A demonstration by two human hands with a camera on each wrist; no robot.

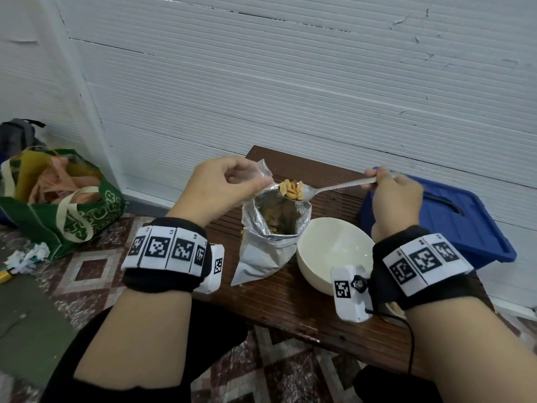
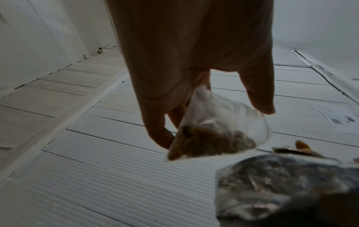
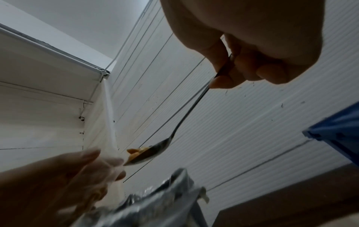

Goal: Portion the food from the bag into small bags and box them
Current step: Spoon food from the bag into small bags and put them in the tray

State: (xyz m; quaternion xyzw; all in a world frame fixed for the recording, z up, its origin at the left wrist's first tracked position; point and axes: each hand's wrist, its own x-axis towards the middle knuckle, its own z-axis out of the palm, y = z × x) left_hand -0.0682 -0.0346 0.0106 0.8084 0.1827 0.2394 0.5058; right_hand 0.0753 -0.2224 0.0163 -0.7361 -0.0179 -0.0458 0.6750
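An open silver foil bag [image 1: 273, 228] [image 2: 287, 187] [image 3: 155, 204] stands on the dark wooden table [image 1: 290, 301], with food inside. My left hand [image 1: 229, 181] [image 2: 186, 76] [image 3: 64, 176] pinches a small clear bag [image 2: 219, 127] [image 1: 263, 167] [image 3: 104, 153] just above the foil bag's mouth; some food sits in its bottom. My right hand [image 1: 392, 193] [image 3: 252, 50] grips the handle of a metal spoon [image 1: 328, 189] [image 3: 184, 122]. The spoon's bowl is heaped with yellow food [image 1: 292, 189] [image 3: 136, 152] and held right beside the small bag's opening.
An empty cream bowl [image 1: 334, 251] stands to the right of the foil bag. A blue plastic box with a lid [image 1: 453, 219] [image 3: 336, 132] lies at the table's right end. A green tote bag [image 1: 58, 205] sits on the tiled floor at left. A white ribbed wall is behind.
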